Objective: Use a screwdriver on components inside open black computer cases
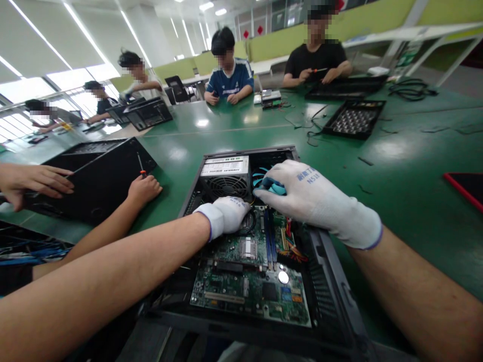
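Note:
An open computer case (335, 281) lies before me with a green motherboard (249, 296) inside. My right hand (302, 193), in a white glove, is curled around a cyan-bladed fan (277, 187) at the far end, with thumb and fingers on either side of it. Lower and to the left, my gloved left hand (230, 215) rests over the board with its fingers closed. A thin wire shows by its fingertips, and whatever they hold is hidden. Just beyond that hand sits the silver power supply (226, 173). Black cable (249, 221) loops beside the left hand.
At left, a co-worker's hands hold a black case (101, 176) and a screwdriver (141, 168). Across the green table (177, 143) several people work. A black drive-bay panel (354, 119), coiled cables (411, 89) and a red-edged tray (466, 191) lie to the right.

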Demonstrator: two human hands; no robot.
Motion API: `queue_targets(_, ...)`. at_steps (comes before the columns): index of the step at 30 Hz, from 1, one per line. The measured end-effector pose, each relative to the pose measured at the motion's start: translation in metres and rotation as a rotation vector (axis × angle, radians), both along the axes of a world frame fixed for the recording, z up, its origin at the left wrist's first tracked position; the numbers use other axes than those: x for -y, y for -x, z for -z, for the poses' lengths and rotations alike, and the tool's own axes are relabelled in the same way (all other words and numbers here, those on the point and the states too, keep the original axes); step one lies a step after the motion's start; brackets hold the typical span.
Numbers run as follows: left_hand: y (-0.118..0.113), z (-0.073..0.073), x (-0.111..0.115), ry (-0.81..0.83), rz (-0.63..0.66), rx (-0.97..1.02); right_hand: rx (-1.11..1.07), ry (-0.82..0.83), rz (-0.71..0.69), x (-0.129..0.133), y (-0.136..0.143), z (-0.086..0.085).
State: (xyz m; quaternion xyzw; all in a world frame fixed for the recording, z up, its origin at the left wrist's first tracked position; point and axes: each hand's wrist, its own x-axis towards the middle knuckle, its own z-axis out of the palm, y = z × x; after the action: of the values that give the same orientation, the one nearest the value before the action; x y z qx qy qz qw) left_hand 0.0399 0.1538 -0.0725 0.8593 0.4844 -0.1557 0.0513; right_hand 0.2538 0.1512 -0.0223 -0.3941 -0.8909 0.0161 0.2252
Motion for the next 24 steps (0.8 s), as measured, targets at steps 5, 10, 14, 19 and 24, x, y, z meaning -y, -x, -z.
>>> queue_targets(5,0.0016,-0.0012,0.0023,-0.002,-0.007,0.009,-0.019,-0.001,0.002,0.0001,-0.0008,0.0016)
queue_targets(10,0.0039,-0.0006,-0.0002,0.006,-0.02,0.01,-0.034,0.018,0.001,0.0,-0.0005,0.0016)
queue_targets(14,0.0039,0.0006,-0.0035,0.024,-0.032,-0.001,-0.023,0.027,0.009,0.0,0.0001,0.0009)
queue_targets(19,0.001,-0.0013,-0.0027,0.04,-0.042,-0.019,-0.009,0.016,0.007,0.0001,-0.0003,0.001)
queue_targets(24,-0.0048,-0.009,-0.0007,0.076,-0.025,-0.077,-0.006,-0.009,-0.01,-0.0008,-0.0018,0.0028)
